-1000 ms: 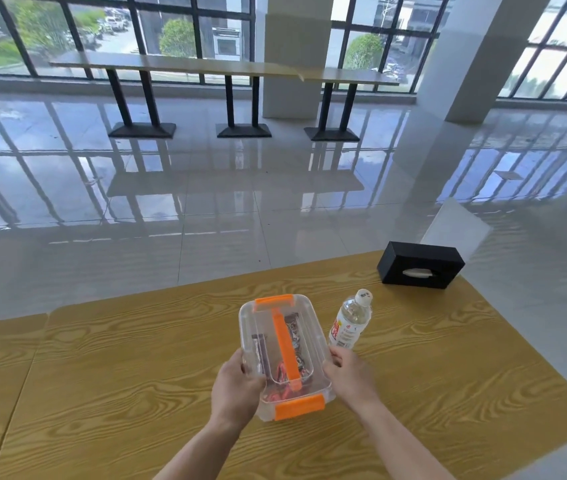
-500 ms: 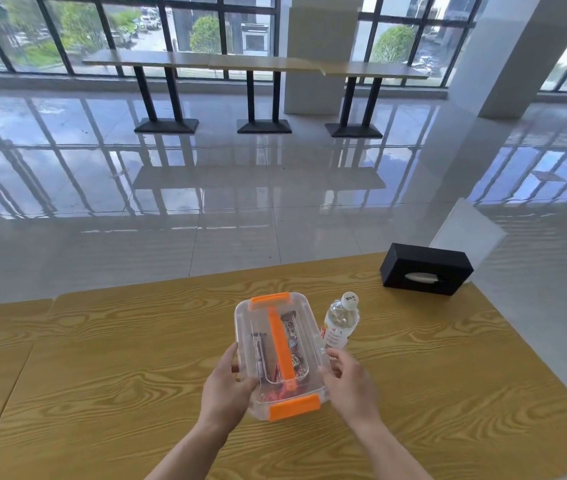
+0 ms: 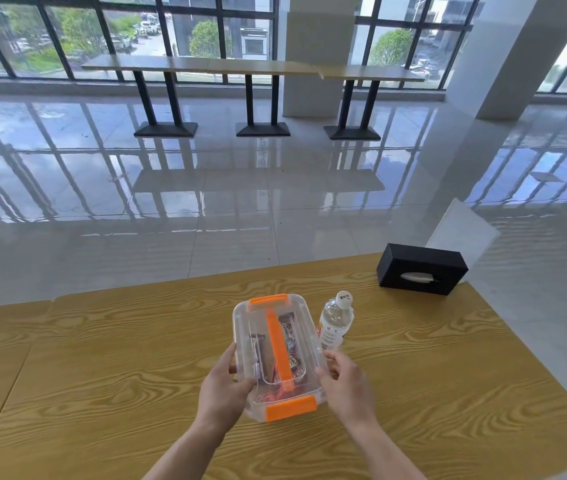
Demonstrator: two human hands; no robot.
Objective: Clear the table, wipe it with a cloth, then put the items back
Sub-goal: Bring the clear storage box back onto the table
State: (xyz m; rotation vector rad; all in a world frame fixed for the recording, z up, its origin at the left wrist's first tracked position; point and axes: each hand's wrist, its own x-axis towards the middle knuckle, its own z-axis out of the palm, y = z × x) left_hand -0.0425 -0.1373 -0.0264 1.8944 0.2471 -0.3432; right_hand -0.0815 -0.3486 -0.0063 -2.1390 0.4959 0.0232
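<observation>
A clear plastic box (image 3: 277, 344) with an orange handle and orange clips sits low over the wooden table (image 3: 102, 375), near its middle. Wrapped snacks show through the lid. My left hand (image 3: 223, 393) grips the box's left side with the thumb on the lid. My right hand (image 3: 348, 389) holds the right side, fingers curled against the wall. I cannot tell whether the box rests on the table or hangs just above it. No cloth is in view.
A small water bottle (image 3: 335, 322) with a white cap stands just right of the box. A black tissue box (image 3: 420, 271) sits at the table's far right corner. Beyond the table's far edge lies glossy tiled floor with long tables by the windows.
Both hands keep hold of the box in nearly the same spot beside the bottle. The view has shifted slightly to the left.
</observation>
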